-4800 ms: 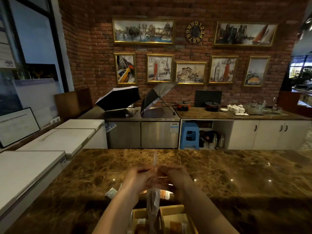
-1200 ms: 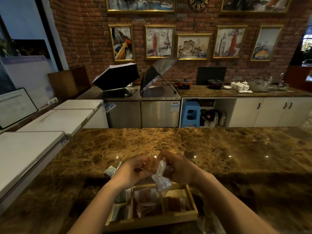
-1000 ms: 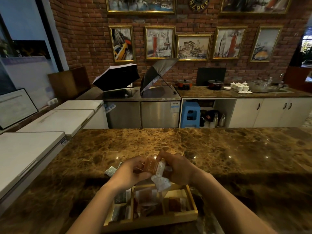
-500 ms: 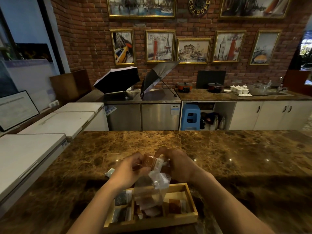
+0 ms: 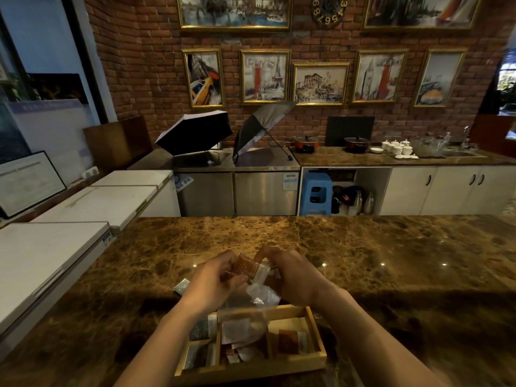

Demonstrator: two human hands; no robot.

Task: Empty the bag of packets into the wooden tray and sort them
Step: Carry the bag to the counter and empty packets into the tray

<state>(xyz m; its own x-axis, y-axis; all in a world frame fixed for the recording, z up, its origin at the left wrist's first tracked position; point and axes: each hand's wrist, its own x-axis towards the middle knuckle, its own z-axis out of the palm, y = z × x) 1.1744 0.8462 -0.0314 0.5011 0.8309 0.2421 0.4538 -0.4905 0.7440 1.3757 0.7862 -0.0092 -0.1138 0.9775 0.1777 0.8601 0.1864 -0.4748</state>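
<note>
Hanging mouth-down, bag [image 5: 252, 305] runs vertically over tray [image 5: 312, 361].

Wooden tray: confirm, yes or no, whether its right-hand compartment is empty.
No, the right-hand compartment of the wooden tray already holds a brown packet lying flat inside it.

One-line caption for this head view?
Both hands hold the clear bag upturned over the wooden tray.

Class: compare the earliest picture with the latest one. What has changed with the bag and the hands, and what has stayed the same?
The clear bag, earlier pinched upright, now hangs upside down, spilling packets into the wooden tray. Both the left hand and right hand still grip it, now with an orange packet between them. The silver packet on the counter stayed.
</note>
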